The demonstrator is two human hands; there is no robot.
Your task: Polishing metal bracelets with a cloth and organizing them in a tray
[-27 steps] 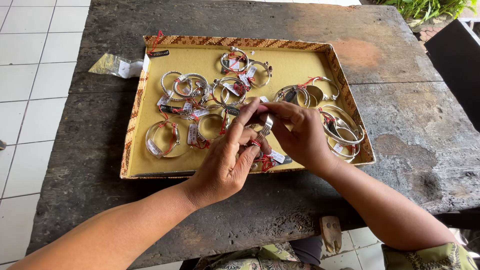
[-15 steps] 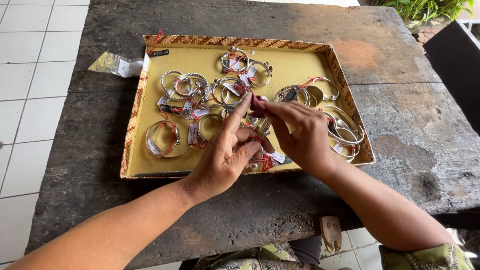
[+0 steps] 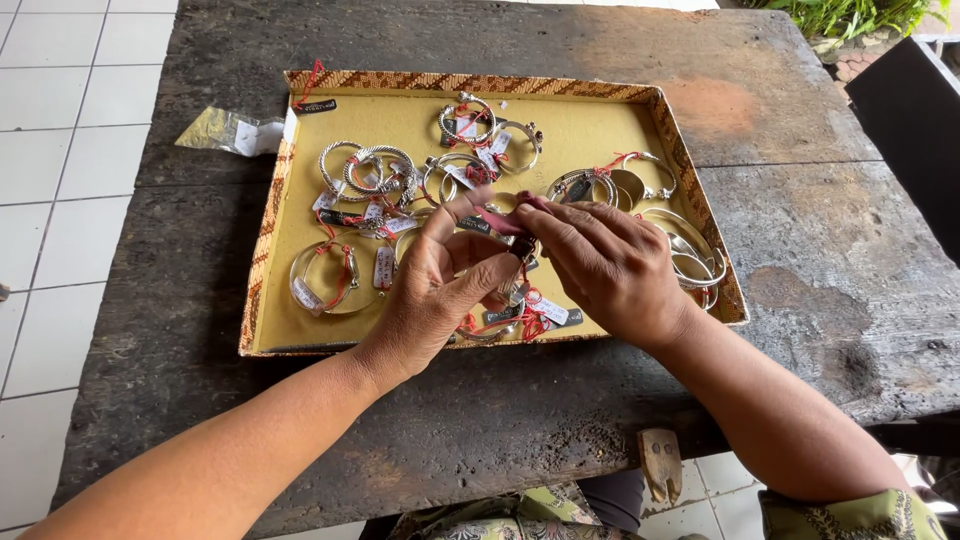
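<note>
Over the front middle of a shallow yellow tray (image 3: 270,250) with a patterned rim, my two hands meet. My left hand (image 3: 435,295) pinches a silver bracelet (image 3: 520,248), mostly hidden between the fingers. Against that bracelet my right hand (image 3: 612,265) presses a small pinkish-red cloth (image 3: 505,217). Several more silver bracelets with red strings and small tags lie in the tray, such as a bangle (image 3: 325,277) at the left and twisted ones (image 3: 365,170) further back.
The tray rests on a dark, worn wooden table (image 3: 800,300). A small plastic bag (image 3: 232,131) lies by the tray's far left corner. White floor tiles (image 3: 50,200) show on the left, a black object (image 3: 905,120) at the right, and a wooden peg (image 3: 660,465) at the near edge.
The silver bracelet, plainly visible between my fingers earlier, is now mostly covered by the cloth and my fingertips. Both hands have stayed over the same spot of the tray.
</note>
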